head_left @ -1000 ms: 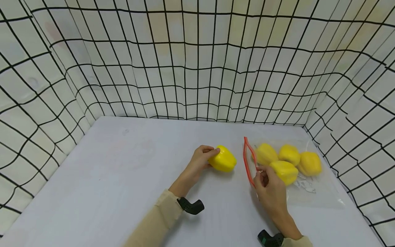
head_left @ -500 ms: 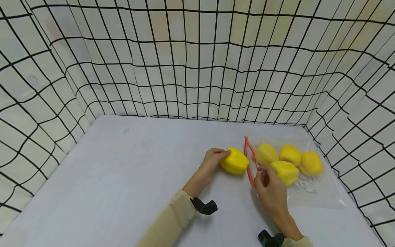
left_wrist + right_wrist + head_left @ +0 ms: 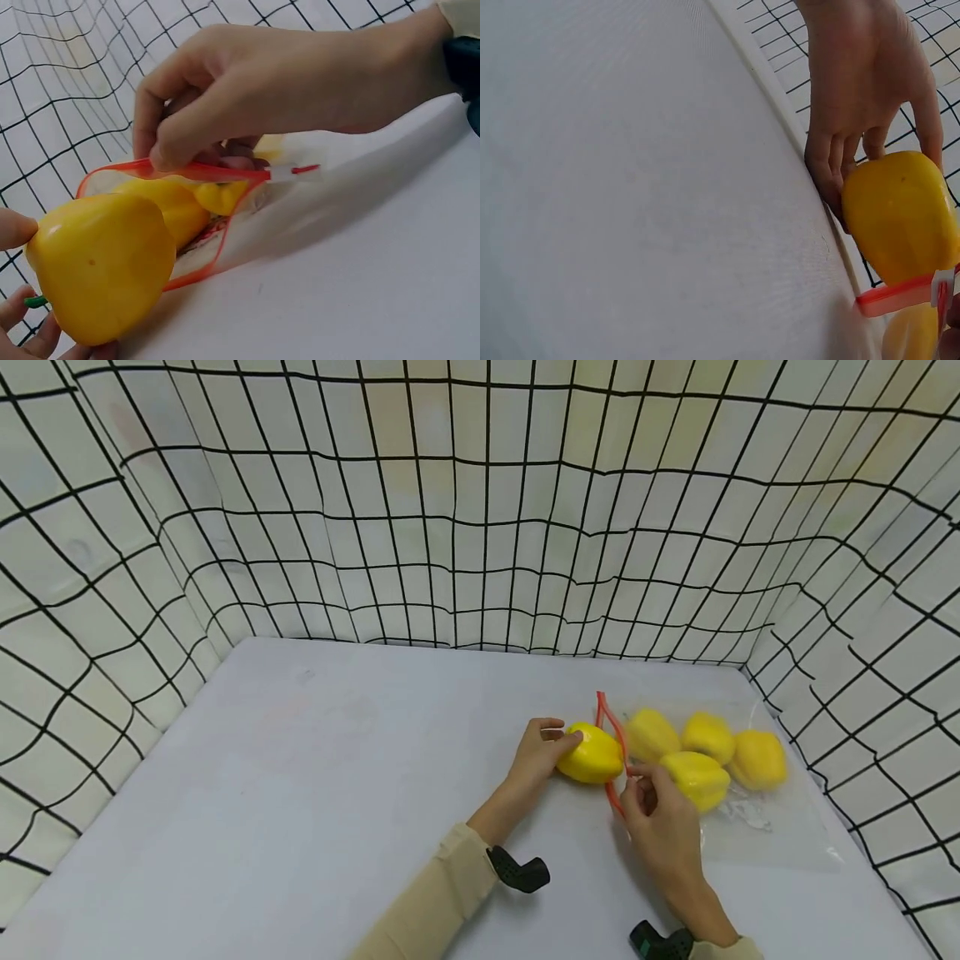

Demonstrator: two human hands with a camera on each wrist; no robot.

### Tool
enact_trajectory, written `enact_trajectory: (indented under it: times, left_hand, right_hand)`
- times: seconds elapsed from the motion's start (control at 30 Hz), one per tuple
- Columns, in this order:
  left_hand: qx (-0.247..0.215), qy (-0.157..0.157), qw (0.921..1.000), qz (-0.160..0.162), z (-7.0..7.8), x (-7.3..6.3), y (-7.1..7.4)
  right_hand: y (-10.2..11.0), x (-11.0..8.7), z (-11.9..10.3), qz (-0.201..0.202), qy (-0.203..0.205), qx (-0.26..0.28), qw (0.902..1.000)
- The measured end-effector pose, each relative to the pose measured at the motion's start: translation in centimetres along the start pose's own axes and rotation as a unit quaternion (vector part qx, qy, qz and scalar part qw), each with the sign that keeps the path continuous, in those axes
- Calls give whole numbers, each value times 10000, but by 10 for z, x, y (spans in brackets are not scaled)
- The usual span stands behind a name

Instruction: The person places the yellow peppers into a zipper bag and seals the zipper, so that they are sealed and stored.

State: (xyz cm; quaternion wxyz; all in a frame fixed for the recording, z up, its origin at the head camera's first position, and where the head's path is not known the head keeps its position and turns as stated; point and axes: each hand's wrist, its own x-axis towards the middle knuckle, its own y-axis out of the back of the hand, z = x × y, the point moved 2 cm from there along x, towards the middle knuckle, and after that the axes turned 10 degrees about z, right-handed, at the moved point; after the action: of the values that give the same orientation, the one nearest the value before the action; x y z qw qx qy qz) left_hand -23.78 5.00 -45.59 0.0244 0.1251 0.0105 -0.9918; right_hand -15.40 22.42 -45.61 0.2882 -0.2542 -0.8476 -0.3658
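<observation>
My left hand (image 3: 536,758) grips a yellow bell pepper (image 3: 592,755) by its green-stemmed end, thumb on top. The pepper's blunt far end is at the mouth of a clear zip bag with a red rim (image 3: 617,727). In the left wrist view the bag's mouth gapes right behind the pepper (image 3: 105,262). My right hand (image 3: 663,827) pinches the near edge of that red rim; a white slider (image 3: 282,173) sits close to its fingers. Several yellow peppers (image 3: 696,779) lie inside the bag. How far the held pepper is past the rim I cannot tell.
A white table (image 3: 300,793) lies under everything, with the bag's clear film (image 3: 787,843) spread flat at the right. Black netting (image 3: 480,527) over pale walls rises behind the table and at both sides.
My left hand has carried the yellow bell pepper rightward, from apart from the bag to its red mouth. The right hand keeps its pinch on the rim, almost still.
</observation>
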Motion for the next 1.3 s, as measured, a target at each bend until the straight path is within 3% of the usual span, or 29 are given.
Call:
enact_trajectory:
  times: [0.17, 0.37, 0.47, 0.63, 0.87, 1.03, 1.3]
  left_hand:
    - [561, -675, 9961, -77, -3, -2, -12]
    - [984, -1503, 9832, -333, -7, -5, -21]
    - [1147, -1723, 9771, -497, -8, -7, -20]
    - [1272, -1847, 9712, -803, -10, -7, -17]
    - [1543, -2053, 9621, -917, -14, -5, -15]
    - [1459, -2201, 9594, -989, -15, -4, -14]
    - [1062, -2020, 9565, -1817, -16, -9, -20]
  right_hand:
    - [2, 3, 0, -36, 48, -25, 10000]
    - [3, 4, 3, 11, 101, 84, 9999]
    - [3, 3, 3, 6, 140, 110, 9998]
    - [2, 2, 3, -1, 153, 170, 9997]
    - [1, 0, 2, -57, 54, 238, 9997]
    - [1, 0, 1, -62, 55, 252, 9996]
    - [1, -1, 1, -176, 8, 188, 9997]
